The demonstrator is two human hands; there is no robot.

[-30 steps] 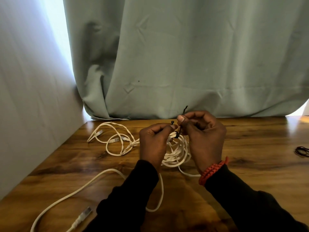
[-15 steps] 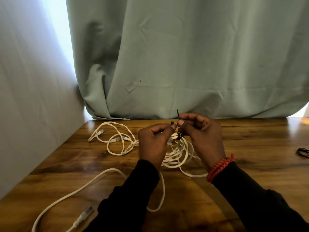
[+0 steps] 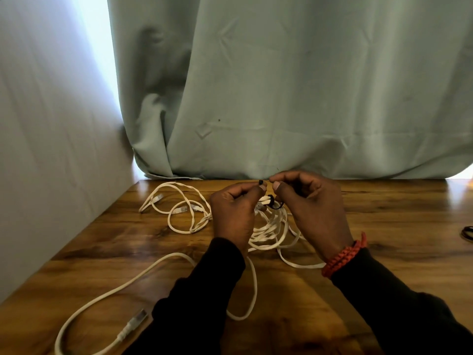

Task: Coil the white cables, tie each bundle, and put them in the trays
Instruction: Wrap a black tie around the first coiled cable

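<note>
A coiled bundle of white cable hangs between my two hands just above the wooden table. A thin black tie is looped around the top of the coil. My left hand pinches one end of the tie near its small black head. My right hand, with a red braided bracelet at the wrist, pinches the other end. A second white cable lies loose and tangled to the left, with clear plugs. Another cable strand runs toward the near left edge. No tray is in view.
A pale green curtain hangs along the table's far edge. A grey wall borders the left side. A dark looped item, maybe more ties, lies at the right edge of the view.
The upright free end of the black tie no longer sticks up above my right hand. The tie loop now sits tight around the coil, and both hands have closed in slightly.
</note>
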